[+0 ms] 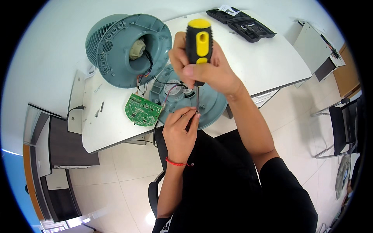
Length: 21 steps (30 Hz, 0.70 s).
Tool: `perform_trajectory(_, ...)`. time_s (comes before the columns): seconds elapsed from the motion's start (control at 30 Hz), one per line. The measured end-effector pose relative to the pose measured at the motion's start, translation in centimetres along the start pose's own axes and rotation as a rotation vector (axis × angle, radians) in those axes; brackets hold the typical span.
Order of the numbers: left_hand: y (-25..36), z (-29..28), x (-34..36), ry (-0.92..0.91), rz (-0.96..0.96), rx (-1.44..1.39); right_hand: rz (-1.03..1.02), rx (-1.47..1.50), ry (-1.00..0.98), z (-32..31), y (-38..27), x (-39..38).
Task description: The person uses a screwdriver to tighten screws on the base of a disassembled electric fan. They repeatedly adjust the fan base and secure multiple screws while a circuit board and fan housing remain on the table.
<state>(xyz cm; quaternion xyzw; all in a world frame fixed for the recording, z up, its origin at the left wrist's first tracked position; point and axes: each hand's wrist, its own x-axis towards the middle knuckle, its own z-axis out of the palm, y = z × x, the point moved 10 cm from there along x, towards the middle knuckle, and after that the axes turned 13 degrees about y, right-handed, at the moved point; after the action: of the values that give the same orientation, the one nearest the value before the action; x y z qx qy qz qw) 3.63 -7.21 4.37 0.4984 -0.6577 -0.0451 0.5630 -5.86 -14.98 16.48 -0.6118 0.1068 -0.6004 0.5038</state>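
My right hand [213, 73] is wrapped round the black and yellow handle of a screwdriver [199, 44], its thin shaft pointing down. At the tip of the shaft, the fingers of my left hand [179, 134] are pinched together; whatever is between them is too small to make out. Both hands are over a round blue-grey plastic base [215, 105], which lies at the table's near edge and carries round white parts with wires. To its left rests a green circuit board [143, 111], wired to a larger blue-grey housing [116, 68] tipped on its side.
A white table [268, 58] bears all this. Toward its far side lies an opened black tool case [248, 27] with a paper on it. Small metal pieces [100, 110] are on the left. A black chair [342, 124] stands on the right.
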Motion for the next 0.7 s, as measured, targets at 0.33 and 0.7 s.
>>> perform_trajectory(0.33, -0.3, 0.0, -0.1, 0.019, -0.031, -0.031, -0.075, 0.218, -0.166, 1.5, -1.1, 1.5)
perform_trajectory(0.7, 0.1, 0.2, -0.1, 0.039, -0.003, -0.005, 0.227, 0.764, -0.778, 6.2, -3.0, 2.2)
